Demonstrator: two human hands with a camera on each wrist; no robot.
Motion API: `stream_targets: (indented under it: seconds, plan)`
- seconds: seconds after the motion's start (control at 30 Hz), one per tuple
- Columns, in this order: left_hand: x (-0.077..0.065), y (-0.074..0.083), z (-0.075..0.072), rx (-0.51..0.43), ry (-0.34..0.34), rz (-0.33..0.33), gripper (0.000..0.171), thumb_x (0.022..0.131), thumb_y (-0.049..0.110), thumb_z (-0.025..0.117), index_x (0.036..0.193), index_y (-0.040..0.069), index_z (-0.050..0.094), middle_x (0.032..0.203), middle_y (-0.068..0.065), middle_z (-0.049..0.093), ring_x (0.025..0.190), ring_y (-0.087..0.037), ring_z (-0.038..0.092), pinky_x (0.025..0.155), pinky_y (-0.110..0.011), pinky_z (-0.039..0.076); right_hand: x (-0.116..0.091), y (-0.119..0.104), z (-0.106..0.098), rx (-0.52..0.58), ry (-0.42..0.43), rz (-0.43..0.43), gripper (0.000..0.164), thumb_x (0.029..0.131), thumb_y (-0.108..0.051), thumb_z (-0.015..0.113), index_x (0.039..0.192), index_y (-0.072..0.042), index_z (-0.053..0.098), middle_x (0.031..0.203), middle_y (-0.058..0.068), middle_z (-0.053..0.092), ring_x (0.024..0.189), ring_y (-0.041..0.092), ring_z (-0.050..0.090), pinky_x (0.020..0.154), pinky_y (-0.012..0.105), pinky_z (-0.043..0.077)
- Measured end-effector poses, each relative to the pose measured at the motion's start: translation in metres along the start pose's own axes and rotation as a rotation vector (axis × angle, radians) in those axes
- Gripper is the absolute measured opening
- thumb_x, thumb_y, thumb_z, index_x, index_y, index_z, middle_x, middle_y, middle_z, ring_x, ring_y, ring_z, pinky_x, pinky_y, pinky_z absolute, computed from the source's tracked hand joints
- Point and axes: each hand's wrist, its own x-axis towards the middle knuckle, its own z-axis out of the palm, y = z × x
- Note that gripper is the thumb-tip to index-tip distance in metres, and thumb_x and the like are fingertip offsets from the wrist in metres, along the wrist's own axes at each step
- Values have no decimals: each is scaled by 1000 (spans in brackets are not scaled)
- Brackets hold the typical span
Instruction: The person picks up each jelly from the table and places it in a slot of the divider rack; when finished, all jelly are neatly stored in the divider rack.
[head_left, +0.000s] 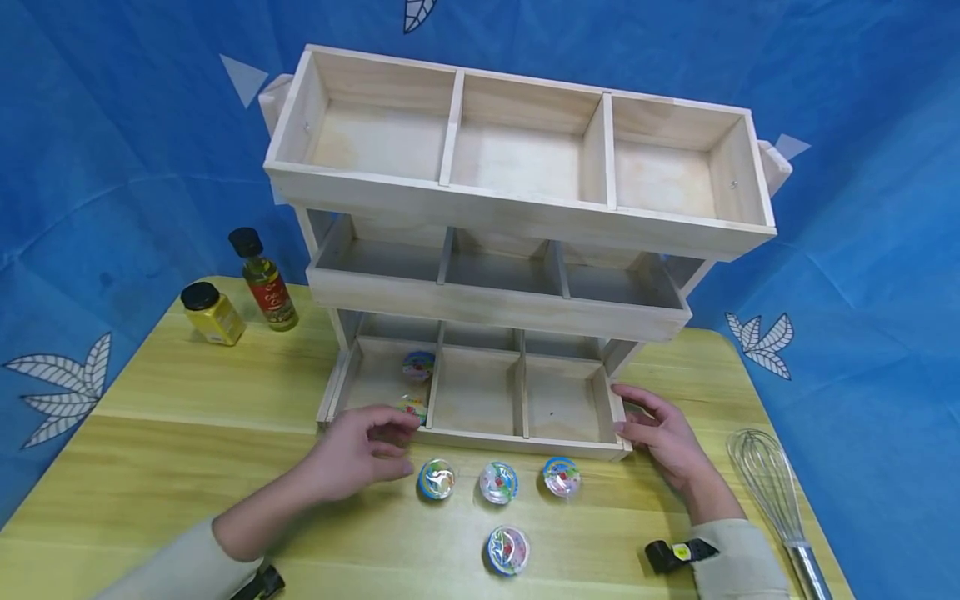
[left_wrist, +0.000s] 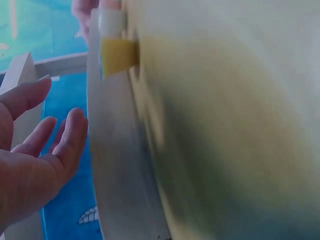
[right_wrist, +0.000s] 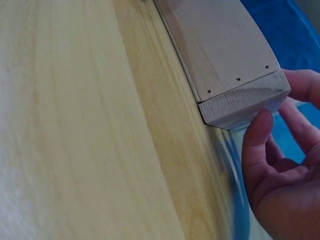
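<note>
A pale wooden three-tier shelf [head_left: 525,208] with divided trays stands on the table. My right hand [head_left: 663,433] grips the right front corner of its lowest tray [right_wrist: 245,105], thumb on the front end and fingers round the side. My left hand [head_left: 360,450] hovers at the front edge of the lowest tray's left compartment, fingers loosely bent and holding nothing. Just beyond its fingertips lies a small jelly cup [head_left: 413,407], partly hidden, with another jelly cup [head_left: 418,365] farther back in that compartment. In the left wrist view, the left hand [left_wrist: 42,155] shows thumb and fingers spread apart.
Several sealed cups stand on the table before the shelf, including a left cup [head_left: 437,479], a middle cup [head_left: 498,482] and a front cup [head_left: 507,550]. A yellow jar [head_left: 213,315] and oil bottle [head_left: 266,287] stand at left; a whisk [head_left: 776,492] lies at right.
</note>
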Motion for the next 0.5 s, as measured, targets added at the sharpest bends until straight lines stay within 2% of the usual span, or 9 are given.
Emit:
stream_targets:
  seconds: [0.17,0.5]
  plan:
    - [-6,-5,12,28,-20,-34,51,75,-2,84,121,-10,62,117,-25,61,103,-42,62,84,-31,57,0,0,-1,-12,-2,2,61,87,4,71,142,8,45,143,21,38,103,16,60,82,28,56]
    - [-4,-14,34,-38,-9,-70,61,69,-9,84,123,-15,58,115,-23,62,96,-33,65,78,-31,59,0,1,-2,-2,-6,-10,60,88,5,71,142,9,45,141,18,41,103,16,59,83,27,56]
